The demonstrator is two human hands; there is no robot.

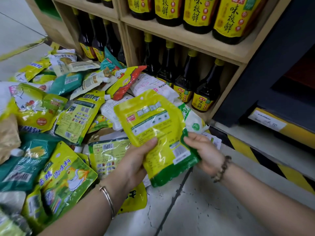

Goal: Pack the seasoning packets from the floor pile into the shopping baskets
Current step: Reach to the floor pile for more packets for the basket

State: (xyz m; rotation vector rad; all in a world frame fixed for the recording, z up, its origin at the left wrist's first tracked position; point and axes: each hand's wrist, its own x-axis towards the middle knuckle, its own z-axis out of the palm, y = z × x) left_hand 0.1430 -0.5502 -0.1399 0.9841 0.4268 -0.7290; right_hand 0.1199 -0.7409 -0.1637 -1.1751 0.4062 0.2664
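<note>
- Your left hand (pixel 134 160) grips the yellow packet (pixel 156 126) at its lower left, thumb on the front; your right hand (pixel 204 152) pinches its right edge.
- Pkt's held up off the floor (pixel 204 210), just right of the pile (pixel 56 106).
- Pile's big, dozens of pkts, so most of the job's left, I'd say.
- No baskets in view.
- Far: shelf (pixel 187 40) w/ soy bottles (pixel 204 92).

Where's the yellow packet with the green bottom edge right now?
Head view, centre right: the yellow packet is held off the floor between the left hand and right hand, just right of the floor pile, in front of the dark sauce bottles.
</note>
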